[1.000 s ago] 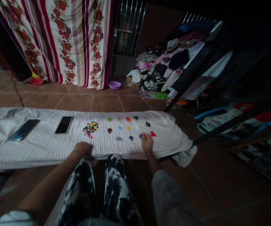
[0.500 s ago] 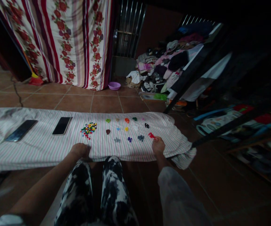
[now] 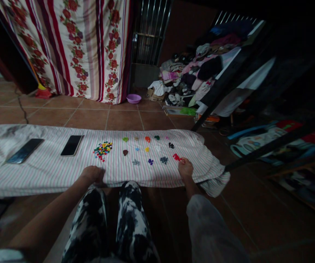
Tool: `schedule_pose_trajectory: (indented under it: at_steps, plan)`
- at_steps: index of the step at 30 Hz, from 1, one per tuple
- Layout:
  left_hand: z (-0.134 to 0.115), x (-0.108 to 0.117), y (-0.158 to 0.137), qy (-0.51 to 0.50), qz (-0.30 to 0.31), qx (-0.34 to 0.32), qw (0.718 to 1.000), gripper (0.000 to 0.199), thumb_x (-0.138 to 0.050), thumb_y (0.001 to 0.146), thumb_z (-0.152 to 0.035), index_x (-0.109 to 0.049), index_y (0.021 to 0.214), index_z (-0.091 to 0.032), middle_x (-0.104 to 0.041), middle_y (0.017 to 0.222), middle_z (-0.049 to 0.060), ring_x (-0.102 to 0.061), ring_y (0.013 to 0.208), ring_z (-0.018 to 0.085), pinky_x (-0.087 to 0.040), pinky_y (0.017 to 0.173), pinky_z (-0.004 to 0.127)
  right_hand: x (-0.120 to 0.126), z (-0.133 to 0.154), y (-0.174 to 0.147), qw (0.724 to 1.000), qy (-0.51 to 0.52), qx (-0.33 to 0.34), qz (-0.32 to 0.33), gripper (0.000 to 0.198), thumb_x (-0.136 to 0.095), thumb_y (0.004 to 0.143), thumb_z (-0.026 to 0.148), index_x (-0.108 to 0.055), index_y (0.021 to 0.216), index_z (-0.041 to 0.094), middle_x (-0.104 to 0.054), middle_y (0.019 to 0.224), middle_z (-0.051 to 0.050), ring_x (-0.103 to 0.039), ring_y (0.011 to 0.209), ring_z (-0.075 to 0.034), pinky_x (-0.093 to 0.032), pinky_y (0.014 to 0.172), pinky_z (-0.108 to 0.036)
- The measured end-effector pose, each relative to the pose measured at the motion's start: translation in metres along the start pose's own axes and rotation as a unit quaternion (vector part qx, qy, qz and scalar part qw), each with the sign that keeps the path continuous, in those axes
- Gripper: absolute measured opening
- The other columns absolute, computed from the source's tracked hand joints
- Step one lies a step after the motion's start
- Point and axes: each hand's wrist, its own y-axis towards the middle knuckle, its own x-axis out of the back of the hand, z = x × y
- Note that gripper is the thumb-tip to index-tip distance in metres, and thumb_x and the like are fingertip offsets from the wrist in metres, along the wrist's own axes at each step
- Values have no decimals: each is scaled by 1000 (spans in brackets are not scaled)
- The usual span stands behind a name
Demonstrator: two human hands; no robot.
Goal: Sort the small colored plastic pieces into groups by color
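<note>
My right hand [image 3: 186, 168] reaches over the striped cloth, fingertips pinched together at the edge of a small pile of red pieces [image 3: 176, 157]. Whether a piece is between those fingertips is too small to tell. Near the cloth's front edge rests my left hand [image 3: 92, 174], closed, its fingers partly hidden. Beyond it lies a mixed heap of small coloured pieces [image 3: 102, 150]. Single-colour piles stand in rows to the right, among them dark grey pieces [image 3: 164, 160], purple pieces [image 3: 150, 162], black pieces [image 3: 171, 145] and yellow pieces [image 3: 146, 149].
Two phones lie on the left of the cloth, one dark phone [image 3: 72, 145] nearer the heap and another phone [image 3: 25, 151] farther left. The striped cloth [image 3: 50, 171] covers a long low surface. Behind are a purple basin [image 3: 133, 98], a floral curtain [image 3: 91, 47] and piled clothes [image 3: 190, 78].
The view has shifted slightly. My right hand stays at the red pile with barely any movement, and my left hand keeps its place on the cloth.
</note>
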Motion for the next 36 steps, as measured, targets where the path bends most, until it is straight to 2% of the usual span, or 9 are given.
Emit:
schedule_pose_trajectory:
  at_steps: [3, 8, 14, 17, 22, 27, 30, 33, 36]
  plan:
    - [0, -2, 2, -2, 0, -2, 1000, 28, -55, 76, -21, -72, 98, -18, -74, 100, 17, -69, 102, 29, -53, 87, 41, 2, 3, 2, 999, -21, -19, 38, 34, -50, 77, 22, -68, 102, 7, -68, 92, -17, -61, 88, -25, -46, 83, -35]
    - [1, -4, 5, 0, 3, -8, 1000, 31, -56, 76, -22, -70, 104, -20, -74, 103, 15, -68, 104, 29, -53, 88, 42, 5, 16, 10, 993, -62, -26, 100, 43, -63, 79, 33, -63, 117, 12, -65, 104, -18, -59, 97, -27, -45, 83, -35]
    - [0, -4, 8, 8, 13, -19, 1000, 34, -51, 78, -15, -70, 107, -16, -73, 106, 17, -68, 103, 32, -54, 85, 44, 10, 39, 21, 967, -164, -27, 195, 47, -56, 89, 39, -56, 130, 17, -60, 113, -14, -58, 101, -24, -43, 85, -31]
    - [-1, -4, 9, 10, 20, -22, 1000, 35, -52, 77, -15, -69, 107, -16, -73, 106, 17, -68, 103, 33, -54, 85, 44, 11, 44, 22, 959, -192, -10, 208, 41, -54, 92, 39, -58, 128, 20, -59, 113, -13, -55, 105, -23, -43, 84, -30]
    - [0, -4, 10, 15, 24, -23, 999, 39, -52, 77, -15, -67, 112, -17, -72, 108, 17, -68, 103, 33, -54, 85, 44, 3, 33, 16, 971, -177, 51, 155, 27, -53, 93, 35, -65, 112, 20, -60, 102, -12, -53, 103, -24, -42, 80, -30]
    - [0, -7, 13, 16, 26, -26, 999, 39, -52, 77, -16, -66, 113, -16, -73, 106, 17, -68, 102, 32, -53, 85, 44, -12, 17, 4, 985, -149, 87, 32, 21, -55, 91, 32, -66, 102, 18, -59, 99, -11, -52, 91, -22, -38, 73, -29]
    - [1, -10, 15, 12, 23, -27, 999, 37, -51, 78, -18, -66, 112, -16, -72, 106, 17, -68, 102, 32, -53, 85, 45, -20, 11, -1, 982, -137, 125, -40, 20, -53, 90, 32, -65, 96, 18, -59, 95, -10, -51, 87, -21, -37, 71, -29]
    - [1, -13, 16, 9, 18, -27, 999, 36, -50, 78, -18, -67, 110, -17, -72, 107, 17, -68, 101, 31, -53, 87, 46, -23, 7, 0, 973, -145, 164, -71, 20, -51, 89, 32, -64, 90, 18, -58, 87, -9, -49, 84, -23, -37, 74, -32]
    - [1, -15, 16, 6, 15, -26, 1000, 36, -49, 80, -18, -68, 110, -17, -72, 109, 17, -68, 102, 31, -53, 88, 46, -24, 5, 3, 966, -145, 201, -74, 19, -49, 90, 30, -62, 87, 17, -59, 82, -9, -49, 84, -24, -37, 79, -35]
